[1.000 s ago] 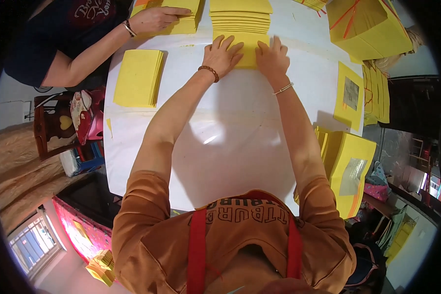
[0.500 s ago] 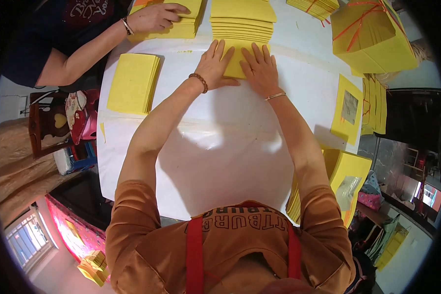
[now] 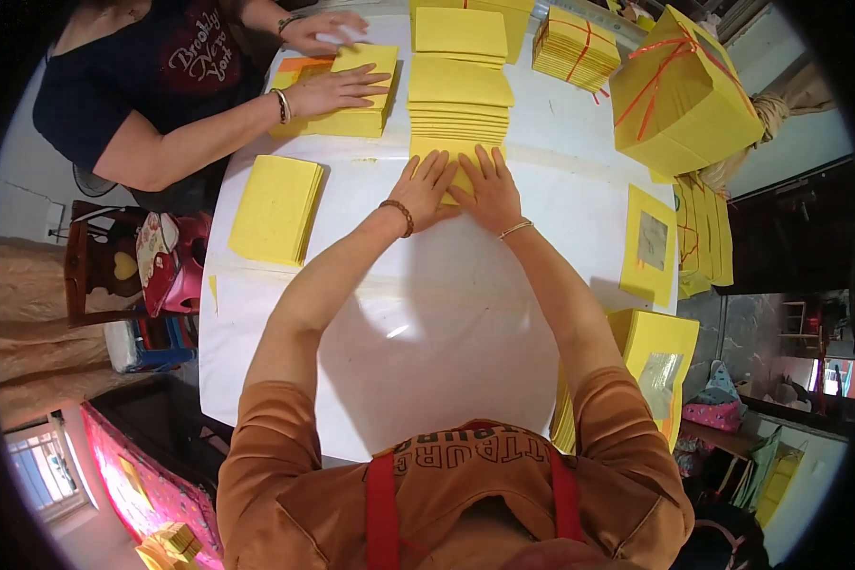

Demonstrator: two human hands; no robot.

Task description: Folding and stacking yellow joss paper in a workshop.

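Note:
A column of overlapping yellow paper pieces [image 3: 459, 87] runs away from me along the far middle of the white-covered table. Both my hands rest on its nearest yellow piece [image 3: 458, 180]. My left hand [image 3: 427, 190] lies flat on the left side with its fingers stretched out. On the right side, my right hand [image 3: 489, 195] is also flat, fingers spread, its thumb close to the left hand. Neither hand grips anything. The fingers partly cover the piece beneath them.
At the far left, another person's hands [image 3: 337, 90] are over a yellow stack [image 3: 370, 119]. A smaller stack [image 3: 275, 209] lies left. Bundles tied with red string [image 3: 575, 49] and a large tied bundle [image 3: 689, 95] stand far right. A yellow stack [image 3: 679, 332] sits by my right arm.
The view has tilted, so the table sits lower in the picture and more of the other person shows, including a second hand. My hands have drawn closer together on the yellow paper.

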